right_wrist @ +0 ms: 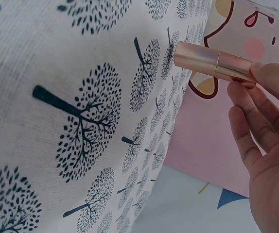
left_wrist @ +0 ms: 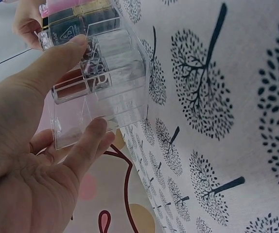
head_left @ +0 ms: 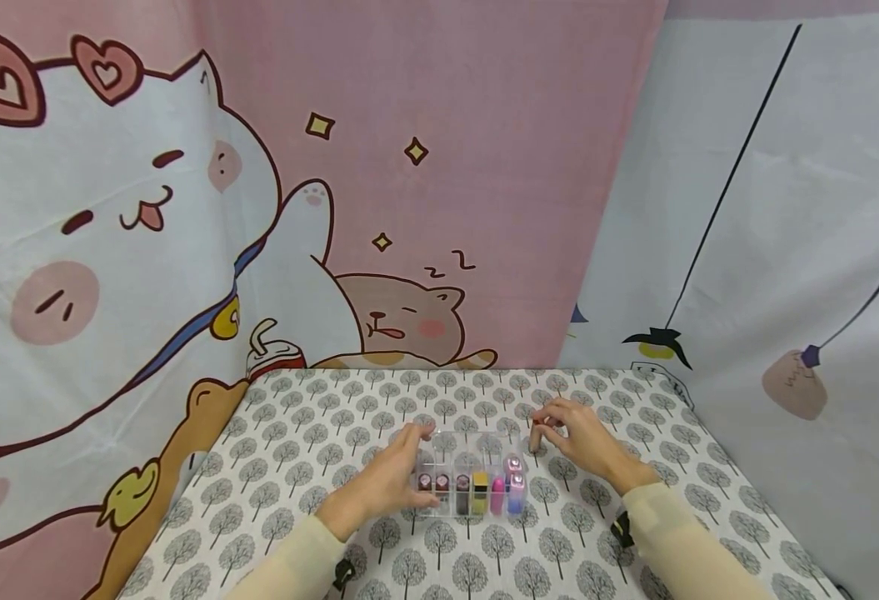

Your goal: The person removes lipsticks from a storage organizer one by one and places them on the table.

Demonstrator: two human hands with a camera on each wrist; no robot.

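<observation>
A clear plastic lipstick organizer (head_left: 484, 443) stands on the patterned cloth in front of me. My left hand (head_left: 388, 477) grips its left end, thumb on the near side and fingers on the far side; the left wrist view shows the thumb (left_wrist: 64, 56) on its clear wall. Several lipsticks sit in its front compartments, among them a yellow-and-black one (head_left: 480, 492) and a bright pink one (head_left: 497, 493). Just right of the organizer, my right hand (head_left: 585, 435) pinches a shiny gold lipstick tube (right_wrist: 210, 62) by one end, its other end pointing down toward the cloth.
The table is covered by a white cloth with dark tree prints (head_left: 282, 525). Behind it hangs a pink curtain with cartoon animals (head_left: 484, 125), and a pale curtain (head_left: 806, 208) hangs at the right.
</observation>
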